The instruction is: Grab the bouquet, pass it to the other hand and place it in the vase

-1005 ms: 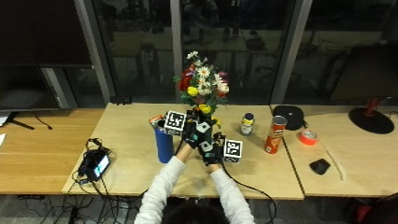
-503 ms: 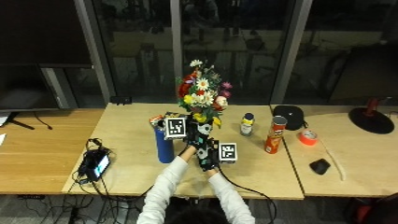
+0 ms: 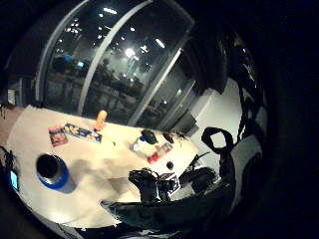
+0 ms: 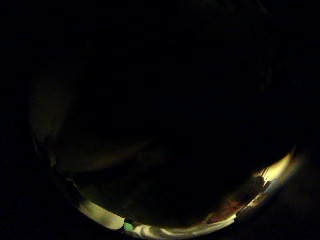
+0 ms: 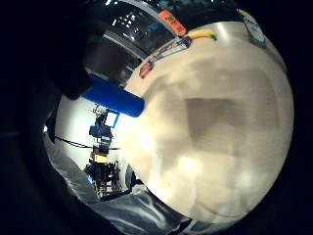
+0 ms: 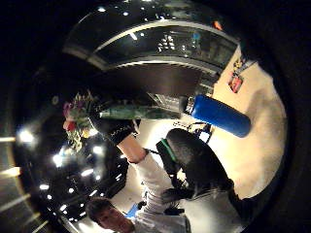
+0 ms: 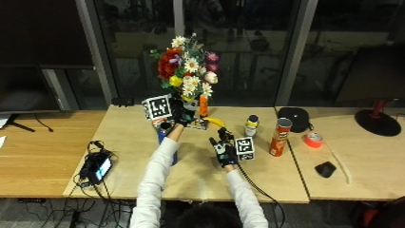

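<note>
The bouquet (image 7: pixel 187 71) had gone over to the left hand (image 7: pixel 173 119) alone: half a second earlier both gloves sat together at its stems, and now the left hand held it high in the upper middle of the outside view, fingers curled round the stems, with the blooms up against the dark window. The right hand (image 7: pixel 223 146) had dropped away to the lower middle of the frame, fingers straight and holding nothing, just above the surface (image 7: pixel 126 137). The blue vase (image 7: pixel 163 142) stood almost directly beneath the raised bouquet, largely hidden by the left forearm. So the hand-over looked finished; lowering the stems into the vase's mouth probably remained, though the mouth itself could not be seen in that view.
</note>
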Action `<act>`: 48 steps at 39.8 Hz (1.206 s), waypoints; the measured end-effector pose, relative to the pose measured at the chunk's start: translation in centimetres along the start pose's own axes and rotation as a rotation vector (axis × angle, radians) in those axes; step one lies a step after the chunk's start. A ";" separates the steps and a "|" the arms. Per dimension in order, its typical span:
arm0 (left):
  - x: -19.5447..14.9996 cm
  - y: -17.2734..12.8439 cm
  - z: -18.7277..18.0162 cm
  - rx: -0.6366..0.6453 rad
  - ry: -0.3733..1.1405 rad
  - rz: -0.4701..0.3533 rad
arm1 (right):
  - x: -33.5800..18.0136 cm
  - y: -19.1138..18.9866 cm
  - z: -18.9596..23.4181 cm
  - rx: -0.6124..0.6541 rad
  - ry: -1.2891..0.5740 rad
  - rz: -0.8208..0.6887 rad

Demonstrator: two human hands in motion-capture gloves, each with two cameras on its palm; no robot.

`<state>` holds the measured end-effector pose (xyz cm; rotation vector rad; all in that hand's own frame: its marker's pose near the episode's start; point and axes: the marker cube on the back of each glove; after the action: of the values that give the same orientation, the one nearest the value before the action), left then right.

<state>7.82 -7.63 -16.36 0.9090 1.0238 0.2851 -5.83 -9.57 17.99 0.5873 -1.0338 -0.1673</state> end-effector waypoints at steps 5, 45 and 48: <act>-0.1 -2.7 -2.1 0.055 -0.132 0.022 | 1.0 -2.6 -1.9 0.169 0.237 -0.031; -23.0 7.6 -12.0 -0.414 -0.385 -0.452 | 2.6 -0.1 -2.9 -0.127 0.123 0.261; -24.1 10.8 -13.7 -0.405 -0.415 -0.319 | 2.1 1.4 -2.4 -0.215 0.018 0.344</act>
<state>-14.12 -8.25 3.82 0.4032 0.6753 0.0263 -2.94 -8.33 19.46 0.2109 -1.0673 0.0300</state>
